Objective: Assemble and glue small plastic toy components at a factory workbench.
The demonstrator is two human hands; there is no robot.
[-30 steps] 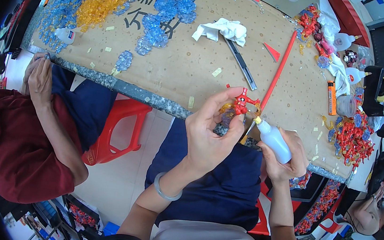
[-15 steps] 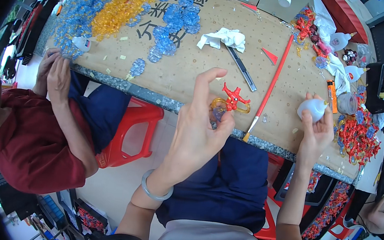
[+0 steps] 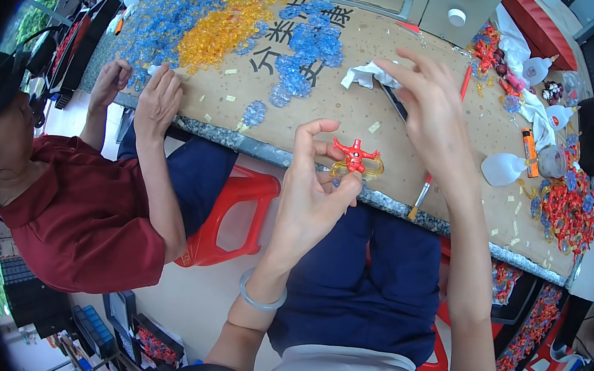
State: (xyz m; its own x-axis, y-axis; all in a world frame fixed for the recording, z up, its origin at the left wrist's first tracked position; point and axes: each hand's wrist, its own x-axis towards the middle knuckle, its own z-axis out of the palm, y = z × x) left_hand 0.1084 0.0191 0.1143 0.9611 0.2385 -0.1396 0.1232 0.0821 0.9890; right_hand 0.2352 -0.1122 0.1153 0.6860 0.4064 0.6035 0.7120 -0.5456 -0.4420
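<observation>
My left hand [image 3: 306, 205] pinches a small red toy figure [image 3: 356, 155] with outstretched arms, joined to a clear yellow loop [image 3: 374, 169], just above the table's front edge. My right hand [image 3: 427, 101] is raised over the table with its fingers apart, and nothing shows in it. Below its fingertips lie a crumpled white cloth [image 3: 359, 75] and a dark utility knife [image 3: 392, 102], partly covered by the hand. A red-handled brush [image 3: 420, 197] passes behind that wrist. The white squeeze bottle [image 3: 502, 169] lies on the cardboard to the right.
Blue beads [image 3: 300, 58] and yellow beads [image 3: 219, 34] spread over the far left. A heap of red figures [image 3: 569, 209] lies at the right, beside a round clear tub [image 3: 552, 162] and an orange-wrapped stick [image 3: 529, 152]. A co-worker [image 3: 81, 212] in dark red sits at my left.
My right hand has let go of the white squeeze bottle and moved left and away, toward the cloth and knife. My left hand still holds the figure, now turned more upright. The view has shifted.
</observation>
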